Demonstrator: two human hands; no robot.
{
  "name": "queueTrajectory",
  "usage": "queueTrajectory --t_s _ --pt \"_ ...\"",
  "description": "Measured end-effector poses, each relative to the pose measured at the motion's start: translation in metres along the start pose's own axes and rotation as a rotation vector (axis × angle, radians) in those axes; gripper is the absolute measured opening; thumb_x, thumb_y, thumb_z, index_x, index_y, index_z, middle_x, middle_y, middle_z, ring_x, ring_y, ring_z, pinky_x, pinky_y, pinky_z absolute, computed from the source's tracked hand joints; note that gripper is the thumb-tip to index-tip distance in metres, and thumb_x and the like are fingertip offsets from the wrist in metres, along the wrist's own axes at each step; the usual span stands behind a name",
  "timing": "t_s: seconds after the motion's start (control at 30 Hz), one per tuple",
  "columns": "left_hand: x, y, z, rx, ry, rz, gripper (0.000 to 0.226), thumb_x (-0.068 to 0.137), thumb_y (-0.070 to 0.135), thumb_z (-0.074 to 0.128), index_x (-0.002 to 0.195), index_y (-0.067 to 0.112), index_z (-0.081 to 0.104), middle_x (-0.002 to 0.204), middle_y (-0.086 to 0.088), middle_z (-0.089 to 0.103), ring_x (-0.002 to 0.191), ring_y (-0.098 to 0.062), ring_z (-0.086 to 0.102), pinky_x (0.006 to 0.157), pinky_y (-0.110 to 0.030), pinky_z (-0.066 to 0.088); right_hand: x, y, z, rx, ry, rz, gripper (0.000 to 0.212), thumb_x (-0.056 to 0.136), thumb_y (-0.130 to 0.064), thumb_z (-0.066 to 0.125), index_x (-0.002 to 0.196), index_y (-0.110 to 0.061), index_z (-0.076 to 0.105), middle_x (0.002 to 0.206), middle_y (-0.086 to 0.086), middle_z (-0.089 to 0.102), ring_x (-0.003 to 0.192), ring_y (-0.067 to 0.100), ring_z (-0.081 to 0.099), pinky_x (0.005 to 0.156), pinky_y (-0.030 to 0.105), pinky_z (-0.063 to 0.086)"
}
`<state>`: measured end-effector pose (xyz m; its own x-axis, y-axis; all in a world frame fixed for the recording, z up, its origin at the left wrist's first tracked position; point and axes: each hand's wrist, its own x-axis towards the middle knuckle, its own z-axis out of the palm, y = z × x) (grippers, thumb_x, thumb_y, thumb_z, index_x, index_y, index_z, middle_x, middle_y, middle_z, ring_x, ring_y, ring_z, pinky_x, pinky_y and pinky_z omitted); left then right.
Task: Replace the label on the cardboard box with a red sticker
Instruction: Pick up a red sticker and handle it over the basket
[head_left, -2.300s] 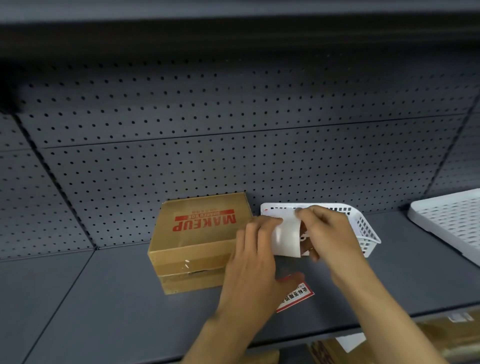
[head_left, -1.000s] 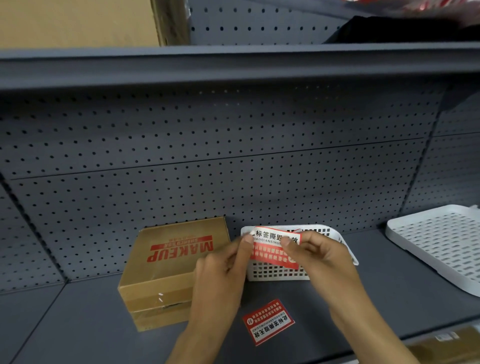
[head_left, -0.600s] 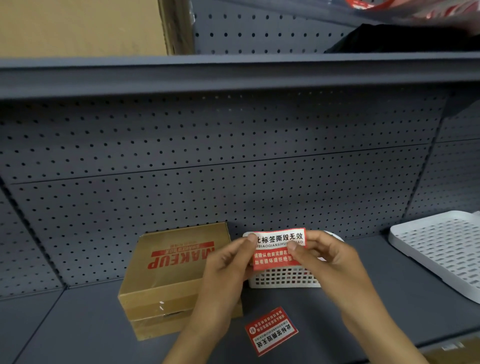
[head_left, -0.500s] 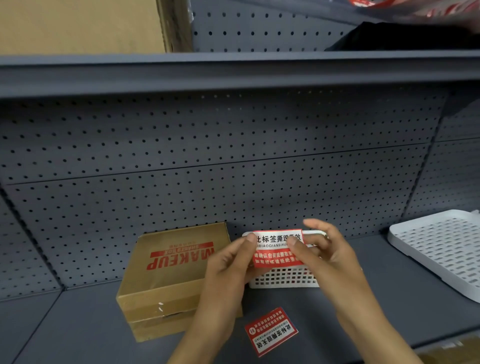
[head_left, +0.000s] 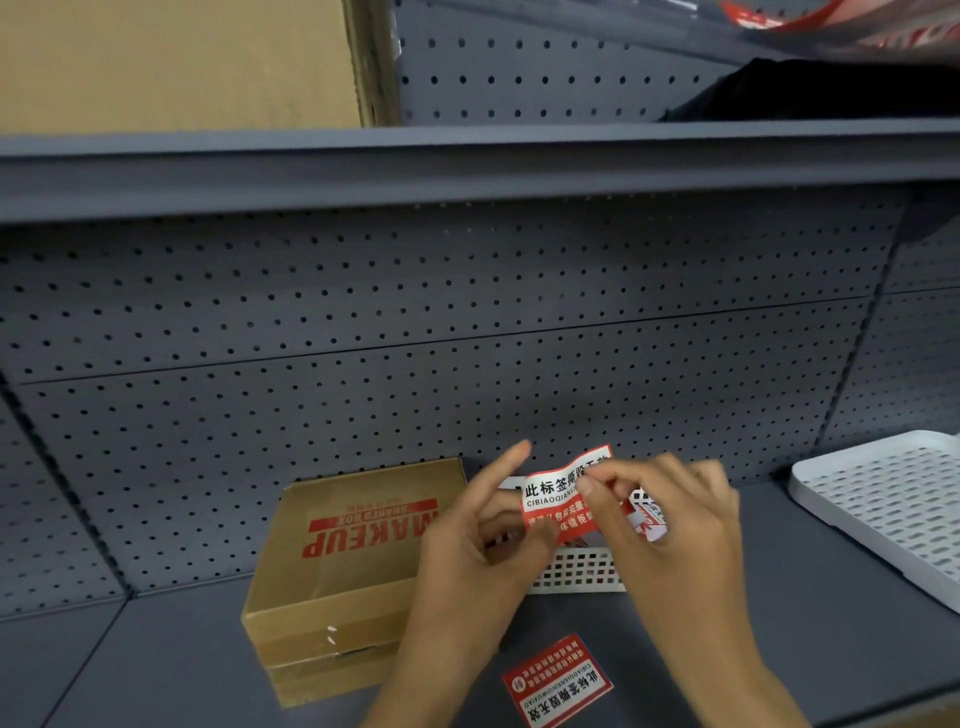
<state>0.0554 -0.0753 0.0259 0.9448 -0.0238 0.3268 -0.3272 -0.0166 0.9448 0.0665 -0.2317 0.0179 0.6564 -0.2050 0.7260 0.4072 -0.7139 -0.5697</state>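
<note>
Peeling is the step you are on, by the look of it: both hands hold the red sticker (head_left: 563, 506) up in front of the white basket (head_left: 576, 574), above the grey shelf (head_left: 831, 597), and the sticker bows between them. Your left hand (head_left: 483, 551) pinches its lower left corner with thumb and bent fingers while the forefinger points free; your right hand (head_left: 670, 525) is closed on its right end, where a pale strip curls back, which I take for backing coming away, though blur leaves that uncertain. Keep the left pinch on the very edge so you touch as little glue as possible, and draw the right end away low and slow so the sticker does not fold onto itself. The cardboard box (head_left: 353, 561) sits just left of your hands, printed top facing up; I cannot pick out the label to be replaced on it. Choose the spot before you lower the sticker, land one edge first, then smooth outward. A second red sticker (head_left: 558, 680) lies flat on the shelf near you, clear of the box.
</note>
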Motion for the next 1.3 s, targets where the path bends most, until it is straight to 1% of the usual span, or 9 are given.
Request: queueTrajectory --t_s 0.17,0.3,0.47,0.67,0.8,0.97,1.07,1.2,1.3 --pt "0.003 -0.004 -0.001 -0.068 -0.009 0.034 0.075 0.079 -0.009 0.077 0.132 0.038 0.053 0.102 -0.003 0.075 0.093 -0.017 0.075 0.083 -0.032 0.06 -0.001 -0.003 0.006 -0.065 -0.032 0.004 0.032 0.085 -0.061 0.055 0.101 -0.039 0.073 0.093 -0.025 0.064 0.094 0.007 0.042 0.094 0.011 0.025" --pt "0.006 -0.007 -0.001 -0.162 -0.037 0.058 0.078 0.081 -0.013 0.072 0.138 0.034 0.048 0.112 -0.005 0.071 0.104 -0.021 0.073 0.083 -0.028 0.058 -0.001 -0.003 0.009 0.122 -0.132 0.056 0.029 0.086 -0.064 0.054 0.107 -0.051 0.069 0.099 -0.029 0.068 0.11 0.0 0.049 0.093 0.029 0.041" --pt "0.008 -0.012 -0.001 -0.161 -0.087 0.048 0.081 0.081 -0.01 0.073 0.141 0.035 0.043 0.11 0.004 0.063 0.098 -0.01 0.071 0.084 -0.025 0.056 -0.001 -0.005 0.006 0.273 -0.247 0.039 0.013 0.083 -0.062 0.06 0.092 -0.062 0.069 0.097 -0.032 0.069 0.105 0.003 0.058 0.084 0.012 0.043" --pt "0.009 -0.026 -0.004 0.199 0.016 0.045 0.055 0.085 0.02 0.076 0.125 0.053 0.058 0.111 0.007 0.053 0.103 -0.005 0.064 0.083 -0.018 0.055 -0.006 0.008 0.007 0.079 -0.182 -0.042 0.02 0.086 -0.048 0.062 0.081 -0.034 0.076 0.081 -0.032 0.068 0.091 0.001 0.058 0.082 0.041 0.049" --pt "0.008 -0.024 -0.004 0.247 -0.139 0.086 0.026 0.088 0.029 0.073 0.111 0.041 0.073 0.104 0.017 0.072 0.103 -0.003 0.068 0.087 -0.025 0.058 -0.01 0.021 0.005 -0.058 -0.268 -0.073 0.012 0.086 -0.041 0.068 0.079 -0.035 0.076 0.075 -0.028 0.068 0.09 0.006 0.055 0.085 0.04 0.045" --pt "0.012 -0.021 0.005 0.396 -0.019 0.14 0.004 0.085 0.033 0.073 0.085 0.036 0.075 0.083 0.024 0.076 0.078 0.005 0.072 0.07 -0.01 0.053 -0.012 0.025 -0.006 -0.003 -0.32 0.023 0.029 0.081 -0.063 0.058 0.082 -0.043 0.079 0.076 -0.027 0.071 0.097 0.005 0.057 0.086 0.025 0.041" --pt "0.015 -0.026 0.015 0.532 0.015 0.148 0.005 0.09 0.039 0.067 0.09 0.035 0.07 0.078 0.017 0.077 0.074 0.005 0.071 0.062 -0.013 0.055 -0.007 0.027 -0.015 0.122 -0.373 0.21 0.012 0.079 -0.045 0.073 0.068 -0.051 0.075 0.08 -0.03 0.071 0.096 -0.002 0.057 0.077 0.009 0.042" --pt "0.021 -0.03 0.025 0.755 -0.114 0.237 0.006 0.097 0.043 0.055 0.099 0.037 0.053 0.077 0.008 0.072 0.064 -0.003 0.065 0.053 -0.017 0.048 -0.006 0.04 -0.015 -0.033 -0.391 0.222 0.029 0.086 -0.029 0.074 0.063 -0.044 0.068 0.066 -0.011 0.068 0.081 0.007 0.059 0.07 0.031 0.052" --pt "0.027 -0.031 0.029 0.819 -0.212 0.213 0.018 0.099 0.041 0.052 0.114 0.045 0.043 0.093 0.01 0.066 0.081 -0.005 0.063 0.066 -0.026 0.053 -0.004 0.051 -0.016 -0.016 -0.368 0.259 0.023 0.091 -0.021 0.069 0.072 -0.034 0.069 0.072 -0.011 0.069 0.077 0.009 0.061 0.068 0.035 0.053"
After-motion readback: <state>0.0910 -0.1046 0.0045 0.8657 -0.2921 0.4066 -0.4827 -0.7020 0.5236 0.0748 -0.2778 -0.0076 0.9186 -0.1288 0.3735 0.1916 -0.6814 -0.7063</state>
